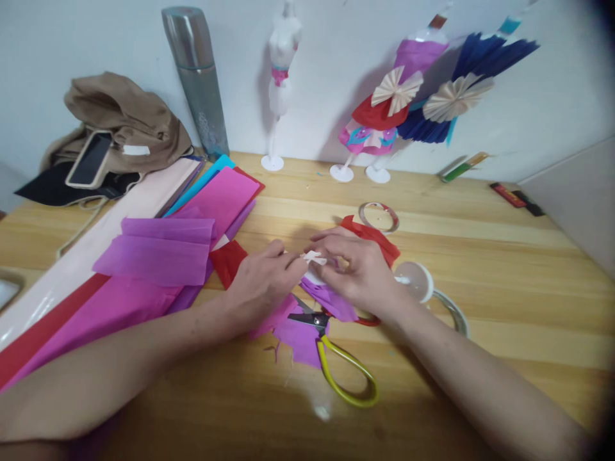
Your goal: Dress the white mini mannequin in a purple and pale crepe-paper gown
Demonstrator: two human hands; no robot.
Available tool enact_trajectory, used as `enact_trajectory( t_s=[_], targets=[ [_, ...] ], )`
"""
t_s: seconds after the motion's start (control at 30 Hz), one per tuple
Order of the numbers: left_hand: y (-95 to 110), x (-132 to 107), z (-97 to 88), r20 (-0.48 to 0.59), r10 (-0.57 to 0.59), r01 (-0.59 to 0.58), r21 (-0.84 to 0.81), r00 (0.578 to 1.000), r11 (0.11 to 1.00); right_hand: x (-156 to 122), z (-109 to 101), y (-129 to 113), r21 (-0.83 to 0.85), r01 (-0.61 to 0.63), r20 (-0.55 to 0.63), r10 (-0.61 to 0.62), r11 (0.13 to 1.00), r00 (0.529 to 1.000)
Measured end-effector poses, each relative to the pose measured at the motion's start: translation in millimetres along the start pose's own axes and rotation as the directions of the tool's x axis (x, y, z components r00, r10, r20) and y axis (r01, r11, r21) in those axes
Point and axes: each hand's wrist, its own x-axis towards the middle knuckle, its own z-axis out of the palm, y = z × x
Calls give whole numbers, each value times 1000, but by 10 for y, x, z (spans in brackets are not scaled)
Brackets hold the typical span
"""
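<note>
Fingertips of my left hand (pixel 269 278) are closed at the left side of a small white paper bow (pixel 314 257). From the other side, the curled fingers and thumb of my right hand (pixel 360 266) close in on the same bow. Just below the fingers lies a piece of purple paper (pixel 331 301). A small mannequin lies on its side under my right hand, with its round white base (pixel 417 282) showing past the wrist; its body is mostly hidden. Scissors with yellow and red handles (pixel 348 378) lie open in front, on purple scraps (pixel 300 342).
Folded coloured paper (pixel 158 256) spreads on the left, beside a brown cloth bag (pixel 120 109), phone (pixel 90 159) and flask (pixel 196 83). Several dressed mannequins (pixel 379 121) stand along the wall. Tape rolls (pixel 394 221), red paper (pixel 372 237) and a green-labelled tube (pixel 464 168) are rightward.
</note>
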Motion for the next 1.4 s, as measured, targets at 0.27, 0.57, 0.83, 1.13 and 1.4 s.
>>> enact_trajectory(
  t_s=[0.27,0.57,0.83,1.13,1.4],
  targets=[
    [-17,-7,17,48,-66,69,-69,997,995,57,151,62,167,-352,-6,358,921,934],
    [-55,110,-200,264,-219,275,-201,939,940,19,213,30,10,-275,-92,275,961,957],
    [-120,209,-130,224,-402,460,-424,888,780,-7,208,18,-23,-198,-118,194,980,974],
    [-154,263,13,235,-460,500,-600,857,625,-9,219,11,-69,-152,-141,141,986,980],
    [-10,127,-66,-16,-150,144,-209,989,967,-10,208,55,-11,-239,-99,237,971,966]
  ],
)
